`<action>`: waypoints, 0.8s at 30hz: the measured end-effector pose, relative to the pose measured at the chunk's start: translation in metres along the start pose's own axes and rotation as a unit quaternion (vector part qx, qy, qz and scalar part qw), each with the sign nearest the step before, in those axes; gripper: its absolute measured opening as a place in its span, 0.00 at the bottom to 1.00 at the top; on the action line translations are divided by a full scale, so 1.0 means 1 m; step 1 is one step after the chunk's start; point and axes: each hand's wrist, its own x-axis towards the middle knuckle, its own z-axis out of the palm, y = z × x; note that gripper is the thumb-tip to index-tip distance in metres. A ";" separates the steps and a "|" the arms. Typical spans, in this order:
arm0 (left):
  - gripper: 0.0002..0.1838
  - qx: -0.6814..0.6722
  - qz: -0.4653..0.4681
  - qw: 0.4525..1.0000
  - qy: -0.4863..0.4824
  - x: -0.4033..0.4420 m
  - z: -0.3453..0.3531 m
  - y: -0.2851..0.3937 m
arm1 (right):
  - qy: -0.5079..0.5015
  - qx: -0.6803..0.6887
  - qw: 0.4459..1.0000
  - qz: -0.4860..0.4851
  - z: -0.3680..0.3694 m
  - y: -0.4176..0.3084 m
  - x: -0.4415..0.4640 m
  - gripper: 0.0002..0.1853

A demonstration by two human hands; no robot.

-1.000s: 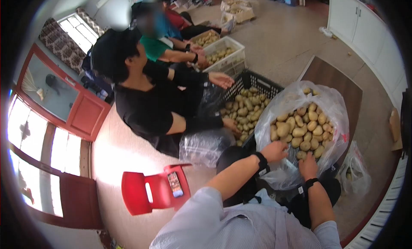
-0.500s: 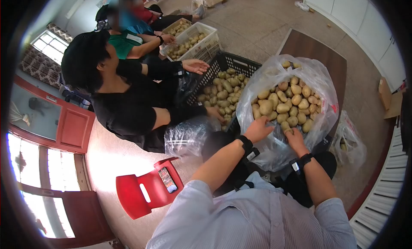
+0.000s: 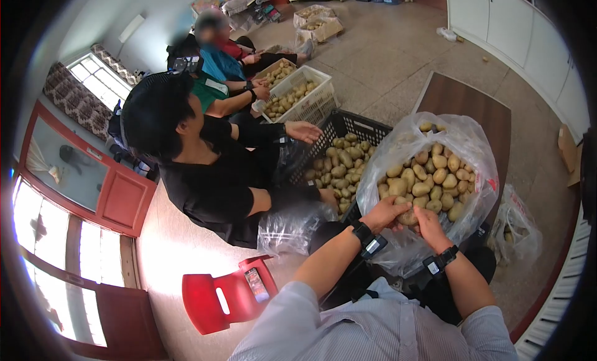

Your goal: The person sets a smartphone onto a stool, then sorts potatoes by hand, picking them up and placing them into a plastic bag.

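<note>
My left hand and my right hand meet at the near side of a large clear plastic bag. Between them is one potato, with the fingers of both hands closed around it. Many loose potatoes fill the open bag just beyond my fingers. To the left, a black crate holds more potatoes, and a co-worker's hand reaches into its near end. The same person's other hand is over the crate's left edge.
A red chair with a phone on it stands at lower left. Behind the bag is a brown tabletop. Another plastic bag lies on the floor at right. Co-workers sit by a white crate of potatoes.
My left hand has moved right and closed on the potato, which is now between both hands. The whole view has shifted, so the surroundings appear lower and further right.
</note>
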 end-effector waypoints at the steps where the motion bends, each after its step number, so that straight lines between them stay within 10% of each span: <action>1: 0.23 0.004 0.001 1.000 0.000 -0.001 -0.002 0.003 | 0.001 0.002 1.000 -0.003 -0.002 0.001 0.002 0.20; 4: 0.22 -0.064 0.033 0.996 0.049 -0.001 -0.012 0.010 | 0.065 -0.099 0.992 -0.048 -0.021 0.016 0.008 0.18; 6: 0.22 -0.116 0.073 0.989 0.063 -0.001 -0.030 0.020 | 0.219 -0.349 0.888 -0.204 -0.028 0.022 0.010 0.16; 24: 0.19 -0.289 0.122 0.906 0.286 0.043 -0.198 -0.021 | 0.240 -0.528 0.810 -0.084 -0.040 0.030 0.012 0.36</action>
